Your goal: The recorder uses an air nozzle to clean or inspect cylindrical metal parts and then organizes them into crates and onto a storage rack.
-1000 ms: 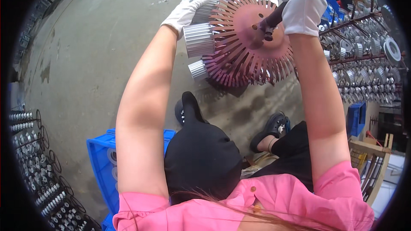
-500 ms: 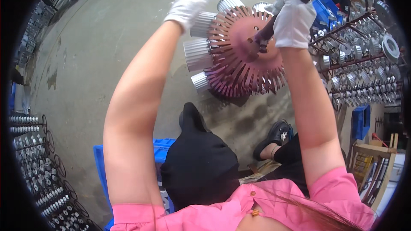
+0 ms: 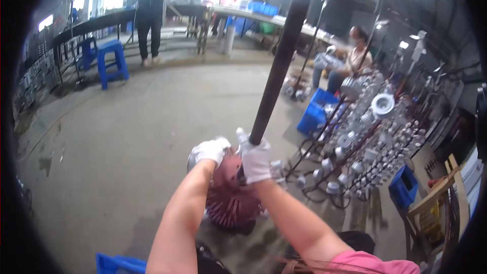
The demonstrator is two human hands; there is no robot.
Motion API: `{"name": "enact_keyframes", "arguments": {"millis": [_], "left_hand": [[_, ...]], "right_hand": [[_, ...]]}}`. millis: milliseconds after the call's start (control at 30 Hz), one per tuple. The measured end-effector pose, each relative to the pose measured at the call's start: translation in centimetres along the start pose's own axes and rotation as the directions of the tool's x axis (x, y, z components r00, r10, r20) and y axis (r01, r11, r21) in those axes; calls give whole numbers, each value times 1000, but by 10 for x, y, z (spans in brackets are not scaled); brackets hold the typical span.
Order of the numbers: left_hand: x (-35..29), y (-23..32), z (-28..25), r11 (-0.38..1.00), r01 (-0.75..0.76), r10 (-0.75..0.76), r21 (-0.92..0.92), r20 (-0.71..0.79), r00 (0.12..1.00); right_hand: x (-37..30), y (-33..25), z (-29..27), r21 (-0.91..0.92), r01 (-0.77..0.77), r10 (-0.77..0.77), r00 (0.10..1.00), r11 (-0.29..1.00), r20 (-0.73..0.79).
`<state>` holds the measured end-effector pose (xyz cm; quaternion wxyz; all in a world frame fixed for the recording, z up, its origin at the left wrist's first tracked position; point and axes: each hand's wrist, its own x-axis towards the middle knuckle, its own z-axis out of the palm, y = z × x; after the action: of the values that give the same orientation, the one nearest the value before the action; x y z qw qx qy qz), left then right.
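Observation:
A dark upright pole (image 3: 276, 81) rises from a reddish-brown rack of slotted discs (image 3: 231, 208) standing on the floor before me. My right hand (image 3: 255, 162), in a white glove, is closed around the pole's lower part, with the thumb pointing up. My left hand (image 3: 212, 151), also white-gloved, lies at the rack's upper left edge; its fingers are blurred and partly hidden, so I cannot tell whether they grip anything. A bit of a silvery ribbed cylinder (image 3: 192, 159) shows beside that hand. Both forearms cover much of the rack.
Racks of silvery metal parts (image 3: 355, 147) stand close on the right, with a blue crate (image 3: 317, 111) behind. A seated person (image 3: 355, 56) is beyond them. Another blue crate (image 3: 404, 186) and a wooden chair (image 3: 441, 193) are at right. A blue stool (image 3: 111, 63) and long table (image 3: 243, 12) stand farther back.
My view has tilted up, bringing the far room in sight. My left hand has moved from beside the cylinders onto the rack's upper left edge. The right hand still holds the pole.

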<state>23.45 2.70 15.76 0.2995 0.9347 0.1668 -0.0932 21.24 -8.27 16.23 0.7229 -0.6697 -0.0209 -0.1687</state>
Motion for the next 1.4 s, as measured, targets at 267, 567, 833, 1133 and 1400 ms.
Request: {"name": "enact_keyframes", "arguments": {"millis": [267, 567, 833, 1133, 1400], "left_hand": [[14, -4, -14, 935, 287, -267, -207, 117, 956], [8, -2, -20, 931, 241, -219, -275, 107, 970], [16, -17, -13, 926, 279, -260, -254, 107, 960], [25, -34, 3, 960, 211, -228, -184, -76, 971], [35, -60, 22, 975, 220, -221, -17, -96, 971]], "right_hand": [[7, -1, 14, 55, -4, 5, 1000, 999, -18], [12, -1, 13, 10, 21, -20, 996, 1000, -86], [6, -1, 15, 18, 76, -75, 997, 997, -16], [7, -13, 10, -17, 159, -155, 977, 987, 144], [19, -10, 2, 31, 76, -82, 925, 997, 371]]}}
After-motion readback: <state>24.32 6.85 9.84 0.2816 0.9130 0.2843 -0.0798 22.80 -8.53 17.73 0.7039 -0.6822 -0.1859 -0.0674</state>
